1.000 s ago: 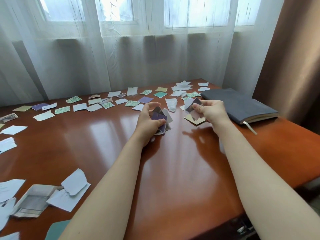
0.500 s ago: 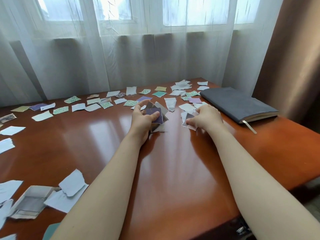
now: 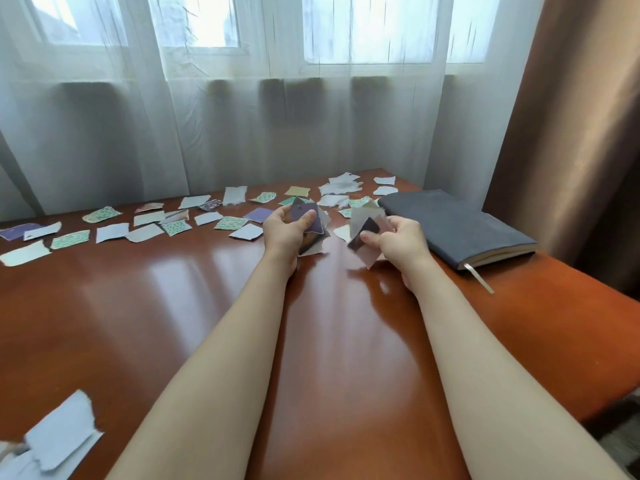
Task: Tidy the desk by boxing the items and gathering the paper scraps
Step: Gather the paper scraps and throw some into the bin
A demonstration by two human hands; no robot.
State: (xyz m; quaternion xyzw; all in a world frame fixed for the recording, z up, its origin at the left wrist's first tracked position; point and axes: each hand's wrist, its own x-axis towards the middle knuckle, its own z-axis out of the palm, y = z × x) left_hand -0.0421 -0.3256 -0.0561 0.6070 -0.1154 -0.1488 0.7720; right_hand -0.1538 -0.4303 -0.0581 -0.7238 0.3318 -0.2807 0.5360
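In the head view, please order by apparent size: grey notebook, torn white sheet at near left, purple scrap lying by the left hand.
1. grey notebook
2. torn white sheet; nearness to the camera enlarges it
3. purple scrap

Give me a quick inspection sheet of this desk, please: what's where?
Surface: glossy wooden desk.
Job's things: loose scraps strewn along the far edge, more at the near left corner.
Clutter: grey notebook, closed, at right.
Hands: left hand grips a stack; right hand pinches a few pieces.
Cables: nothing seen.
Surroundings: sheer curtain over windows; brown curtain at right.
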